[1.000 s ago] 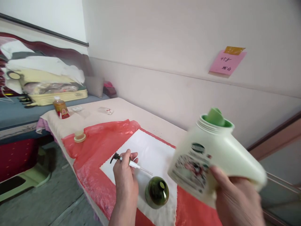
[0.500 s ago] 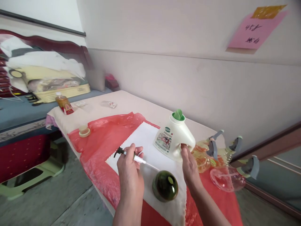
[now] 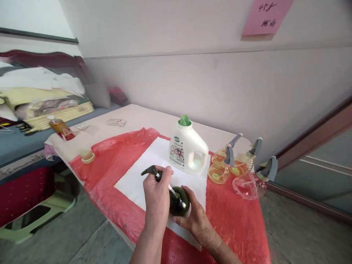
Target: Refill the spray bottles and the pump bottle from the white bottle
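My left hand (image 3: pixel 156 192) is closed on a pump dispenser head (image 3: pixel 150 170) with a black spout and white stem. The stem's lower end meets the mouth of a dark green round bottle (image 3: pixel 178 209); how far it reaches inside I cannot tell. Around the bottle's right side curls my right hand (image 3: pixel 196 222), thumb at the front and fingers behind. Beyond both hands a white detergent jug (image 3: pixel 177 150) stands upright, a green spout (image 3: pixel 184 120) in its neck. Bottle and jug rest on a white cloth (image 3: pixel 134 178).
Several clear spray bottles (image 3: pixel 220 173) with grey triggers stand on the right of the red plastic sheet (image 3: pixel 236 220). A pale round cap (image 3: pixel 88 156) lies at left. Farther back lies a drink bottle (image 3: pixel 62 128). A red-covered stool (image 3: pixel 30 190) stands beside the table.
My right hand has let go of the jug's handle and taken hold of the green bottle. The jug now stands upright. My left hand has brought the pump stem to the bottle's mouth.
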The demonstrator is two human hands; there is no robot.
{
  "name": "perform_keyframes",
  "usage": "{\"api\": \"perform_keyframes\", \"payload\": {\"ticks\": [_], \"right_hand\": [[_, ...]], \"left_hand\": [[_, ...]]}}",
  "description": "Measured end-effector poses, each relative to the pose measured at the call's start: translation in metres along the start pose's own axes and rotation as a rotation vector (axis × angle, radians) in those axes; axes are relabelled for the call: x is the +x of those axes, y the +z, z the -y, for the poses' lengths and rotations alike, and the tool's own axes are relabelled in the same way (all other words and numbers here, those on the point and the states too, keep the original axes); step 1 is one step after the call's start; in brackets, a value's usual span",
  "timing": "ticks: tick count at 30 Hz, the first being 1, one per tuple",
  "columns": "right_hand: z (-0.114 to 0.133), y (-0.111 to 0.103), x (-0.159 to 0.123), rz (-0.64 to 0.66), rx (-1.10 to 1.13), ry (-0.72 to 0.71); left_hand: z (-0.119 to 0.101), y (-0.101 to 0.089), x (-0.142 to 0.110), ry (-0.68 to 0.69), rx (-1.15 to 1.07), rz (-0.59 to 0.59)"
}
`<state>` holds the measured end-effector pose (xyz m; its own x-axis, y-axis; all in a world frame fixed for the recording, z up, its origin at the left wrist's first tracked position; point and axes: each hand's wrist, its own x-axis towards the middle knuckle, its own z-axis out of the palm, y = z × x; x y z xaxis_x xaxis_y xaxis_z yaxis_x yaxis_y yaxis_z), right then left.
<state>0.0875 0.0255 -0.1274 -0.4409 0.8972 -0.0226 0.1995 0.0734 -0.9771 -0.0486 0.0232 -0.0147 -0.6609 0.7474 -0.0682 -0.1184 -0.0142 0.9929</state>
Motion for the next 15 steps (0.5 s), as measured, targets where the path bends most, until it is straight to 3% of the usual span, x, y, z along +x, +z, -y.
{"api": "perform_keyframes", "payload": {"ticks": [4,6,10,15], "right_hand": [[0.014,-0.006,-0.005,-0.097,-0.061,-0.064],[0.018,-0.01,-0.008,-0.167,-0.052,-0.082],[0.028,-0.02,-0.013,-0.229,-0.053,-0.12],[0.044,-0.043,-0.018,-0.118,-0.012,-0.101]], "left_hand": [[0.008,0.002,-0.004,-0.028,0.188,0.355],[0.011,0.004,-0.007,-0.049,0.166,0.444],[0.012,0.011,-0.013,-0.057,0.101,0.456],[0.016,0.015,-0.018,-0.151,-0.064,0.458]]}}
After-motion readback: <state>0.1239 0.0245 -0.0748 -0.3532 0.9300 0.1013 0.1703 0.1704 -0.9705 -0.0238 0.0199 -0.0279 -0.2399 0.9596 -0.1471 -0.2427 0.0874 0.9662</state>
